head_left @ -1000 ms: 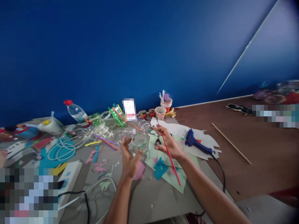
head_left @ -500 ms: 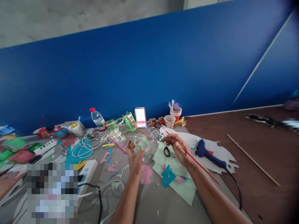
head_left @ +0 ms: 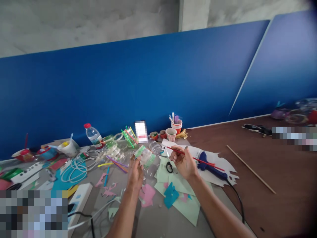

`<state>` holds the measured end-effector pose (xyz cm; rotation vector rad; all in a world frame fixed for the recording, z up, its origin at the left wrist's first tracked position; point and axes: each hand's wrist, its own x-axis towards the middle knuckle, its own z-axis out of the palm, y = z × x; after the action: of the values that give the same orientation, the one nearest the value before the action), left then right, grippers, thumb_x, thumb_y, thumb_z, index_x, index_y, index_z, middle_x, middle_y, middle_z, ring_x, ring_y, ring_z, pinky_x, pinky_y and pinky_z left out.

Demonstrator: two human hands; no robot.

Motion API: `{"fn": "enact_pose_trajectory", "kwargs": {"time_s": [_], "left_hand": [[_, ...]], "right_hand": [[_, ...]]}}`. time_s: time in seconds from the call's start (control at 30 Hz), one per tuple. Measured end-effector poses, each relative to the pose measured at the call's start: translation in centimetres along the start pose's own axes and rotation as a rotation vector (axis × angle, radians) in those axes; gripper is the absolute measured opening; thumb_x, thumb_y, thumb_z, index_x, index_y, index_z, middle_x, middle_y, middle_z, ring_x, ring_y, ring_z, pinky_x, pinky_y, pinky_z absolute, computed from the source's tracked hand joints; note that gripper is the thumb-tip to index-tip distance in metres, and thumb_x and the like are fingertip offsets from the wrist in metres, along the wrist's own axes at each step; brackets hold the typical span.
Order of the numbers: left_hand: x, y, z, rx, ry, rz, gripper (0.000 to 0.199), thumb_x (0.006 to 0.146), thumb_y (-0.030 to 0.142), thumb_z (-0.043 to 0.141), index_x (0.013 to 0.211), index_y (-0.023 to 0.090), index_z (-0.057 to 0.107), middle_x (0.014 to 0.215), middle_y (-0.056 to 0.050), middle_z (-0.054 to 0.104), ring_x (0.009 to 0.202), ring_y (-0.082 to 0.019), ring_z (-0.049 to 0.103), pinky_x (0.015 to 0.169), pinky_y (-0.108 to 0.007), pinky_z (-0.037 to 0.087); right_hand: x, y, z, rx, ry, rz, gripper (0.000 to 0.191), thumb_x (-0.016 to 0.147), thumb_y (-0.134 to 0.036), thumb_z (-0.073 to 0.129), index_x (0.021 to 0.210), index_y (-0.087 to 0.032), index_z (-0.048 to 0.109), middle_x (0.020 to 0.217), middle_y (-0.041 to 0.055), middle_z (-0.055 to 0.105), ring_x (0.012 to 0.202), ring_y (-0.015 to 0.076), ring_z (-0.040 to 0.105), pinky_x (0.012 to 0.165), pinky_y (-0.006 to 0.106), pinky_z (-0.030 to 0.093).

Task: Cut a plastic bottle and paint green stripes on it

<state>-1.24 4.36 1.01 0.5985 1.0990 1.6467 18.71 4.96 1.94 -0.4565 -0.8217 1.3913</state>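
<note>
My left hand is closed on a clear plastic piece with green patches, which looks like a cut bottle part. In my right hand a thin red straw is gripped between thumb and fingers, slanting down to the right. Below that hand lie pale green paper sheets with a teal paper cut-out on top. Black-handled scissors rest on the paper, just left of the right hand. A blue hot glue gun lies on white paper behind the right wrist.
Left of the hands are colored straws, a coiled white cable and a power strip. A red-capped bottle and paper cups stand along the blue partition. A wooden stick lies at right.
My left hand has closed on the clear plastic piece and lifted it. The red straw in my right hand has become less steep. The view has turned slightly right.
</note>
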Motion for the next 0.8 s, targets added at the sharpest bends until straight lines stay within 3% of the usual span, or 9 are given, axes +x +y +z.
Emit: {"fn": "enact_pose_trajectory", "kwargs": {"time_s": [0.1, 0.27, 0.43, 0.6, 0.8], "left_hand": [[0.6, -0.6, -0.5, -0.025, -0.059, -0.01, 0.036, 0.063, 0.037, 0.073, 0.093, 0.023, 0.059, 0.099, -0.001, 0.066, 0.087, -0.014, 0.063, 0.067, -0.024, 0.044], [1.0, -1.2, -1.2, -0.028, -0.04, 0.0, 0.038, 0.065, 0.034, 0.072, 0.099, 0.025, 0.059, 0.098, 0.0, 0.065, 0.089, -0.014, 0.063, 0.07, -0.023, 0.045], [0.3, -0.8, -1.0, 0.092, -0.025, 0.133, 0.056, 0.069, 0.031, 0.069, 0.122, 0.026, 0.05, 0.097, 0.0, 0.063, 0.091, -0.015, 0.061, 0.079, -0.027, 0.046], [-0.6, 0.3, -0.6, 0.191, -0.087, 0.316, 0.063, 0.073, 0.031, 0.066, 0.131, 0.024, 0.04, 0.12, -0.009, 0.058, 0.113, -0.022, 0.056, 0.093, -0.035, 0.044], [-2.4, 1.6, -2.1, 0.484, 0.134, 0.51, 0.064, 0.076, 0.031, 0.065, 0.132, 0.027, 0.035, 0.134, -0.01, 0.044, 0.129, -0.024, 0.042, 0.105, -0.041, 0.035]], "right_hand": [[0.1, -0.1, -0.2, -0.008, 0.029, -0.001, 0.046, 0.086, -0.06, 0.045, 0.09, -0.021, 0.068, 0.052, -0.0021, 0.043, 0.05, 0.016, 0.041, 0.058, 0.033, 0.041], [0.1, -0.6, -0.3, -0.019, 0.053, 0.015, 0.041, 0.085, -0.058, 0.048, 0.088, -0.021, 0.068, 0.053, -0.0017, 0.044, 0.051, 0.016, 0.042, 0.059, 0.034, 0.042], [-0.1, -0.9, -0.4, 0.002, 0.068, 0.036, 0.039, 0.085, -0.057, 0.051, 0.087, -0.022, 0.07, 0.054, -0.0014, 0.045, 0.052, 0.0153, 0.043, 0.061, 0.034, 0.043], [-0.1, -0.8, -0.6, -0.014, 0.061, 0.06, 0.038, 0.084, -0.057, 0.053, 0.087, -0.023, 0.071, 0.054, -0.0004, 0.046, 0.054, 0.0164, 0.045, 0.06, 0.035, 0.043], [0.1, -0.1, -1.0, -0.078, 0.052, 0.026, 0.039, 0.082, -0.057, 0.055, 0.087, -0.022, 0.071, 0.054, 0.0011, 0.051, 0.054, 0.0175, 0.046, 0.059, 0.035, 0.042]]}}
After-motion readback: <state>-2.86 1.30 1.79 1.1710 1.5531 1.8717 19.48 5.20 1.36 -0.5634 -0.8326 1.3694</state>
